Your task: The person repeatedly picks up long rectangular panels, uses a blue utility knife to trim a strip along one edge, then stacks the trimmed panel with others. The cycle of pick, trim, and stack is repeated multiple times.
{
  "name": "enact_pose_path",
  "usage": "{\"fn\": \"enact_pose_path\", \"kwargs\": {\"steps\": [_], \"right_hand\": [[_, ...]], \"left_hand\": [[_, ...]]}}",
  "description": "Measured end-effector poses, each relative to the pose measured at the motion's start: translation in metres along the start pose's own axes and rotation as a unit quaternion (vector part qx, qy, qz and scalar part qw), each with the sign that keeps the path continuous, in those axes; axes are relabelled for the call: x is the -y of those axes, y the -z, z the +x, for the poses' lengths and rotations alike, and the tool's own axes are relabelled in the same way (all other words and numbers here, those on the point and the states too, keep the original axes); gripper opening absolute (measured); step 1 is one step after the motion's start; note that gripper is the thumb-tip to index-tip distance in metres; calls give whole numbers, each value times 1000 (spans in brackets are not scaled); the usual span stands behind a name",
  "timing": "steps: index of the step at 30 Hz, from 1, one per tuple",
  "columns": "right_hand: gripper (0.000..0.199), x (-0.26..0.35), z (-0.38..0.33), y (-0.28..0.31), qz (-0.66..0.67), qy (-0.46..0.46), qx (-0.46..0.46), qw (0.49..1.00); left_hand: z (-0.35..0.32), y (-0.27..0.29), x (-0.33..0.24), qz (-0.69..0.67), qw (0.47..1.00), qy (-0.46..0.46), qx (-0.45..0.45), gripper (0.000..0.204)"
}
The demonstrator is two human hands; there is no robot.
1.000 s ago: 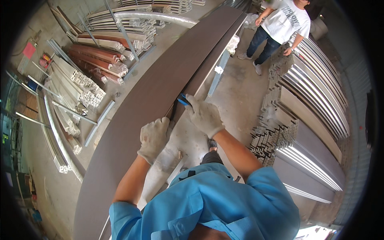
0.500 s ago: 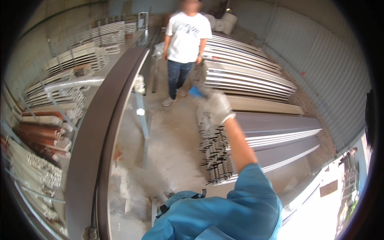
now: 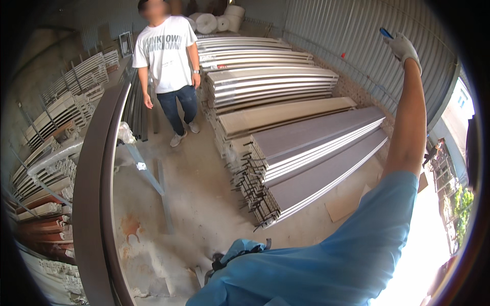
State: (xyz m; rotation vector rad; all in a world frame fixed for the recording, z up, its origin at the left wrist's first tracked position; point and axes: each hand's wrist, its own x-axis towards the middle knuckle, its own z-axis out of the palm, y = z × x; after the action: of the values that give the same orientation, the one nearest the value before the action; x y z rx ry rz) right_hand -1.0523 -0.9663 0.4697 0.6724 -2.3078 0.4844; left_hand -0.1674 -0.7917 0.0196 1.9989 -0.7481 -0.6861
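Note:
My right hand [image 3: 403, 47], in a pale work glove, is raised at the end of an outstretched arm in the upper right. Its fingers are closed on a small blue handheld object [image 3: 386, 33], whose kind I cannot make out; one end pokes out past the fingertips. Behind it is the grey corrugated wall [image 3: 352, 46]. Below and left of the arm lie stacks of long panels, with a grey-brown panel [image 3: 319, 133] on top of the nearest one. My left hand is out of view.
A person in a white T-shirt [image 3: 168, 58] stands beyond the stacks' left end. Long dark brown panels [image 3: 92, 194] run along my left side, with a metal support leg [image 3: 145, 168] beside them. Racks of pale profiles [image 3: 56, 112] line the far left. White rolls [image 3: 206, 23] stand at the back.
My right hand has swung up and right, from over the panel stacks to in front of the wall, keeping the blue object. The view has turned right, and the person appears further left.

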Motion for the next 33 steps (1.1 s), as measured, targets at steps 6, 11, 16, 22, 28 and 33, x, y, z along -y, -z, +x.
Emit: {"fn": "enact_pose_path", "kwargs": {"steps": [6,11,16,22,28,33], "right_hand": [[51,122,-81,-39,296,273,29,915],[41,268,-257,-98,453,434,279,727],[43,383,-441,-103,367,547,453,601],[37,474,-595,-93,340,515,409,672],[36,485,-676,-61,274,546,355,707],[26,427,-712,-2,241,603,319,690]], "left_hand": [[-40,34,21,-18,997,65,-50,9],[-68,45,23,-46,998,42,-15,17],[-101,56,16,-40,992,98,-63,16],[-118,41,27,265,950,-157,-56,9],[-116,46,37,312,909,-271,-54,13],[-111,46,48,310,893,-323,-34,13]]}}
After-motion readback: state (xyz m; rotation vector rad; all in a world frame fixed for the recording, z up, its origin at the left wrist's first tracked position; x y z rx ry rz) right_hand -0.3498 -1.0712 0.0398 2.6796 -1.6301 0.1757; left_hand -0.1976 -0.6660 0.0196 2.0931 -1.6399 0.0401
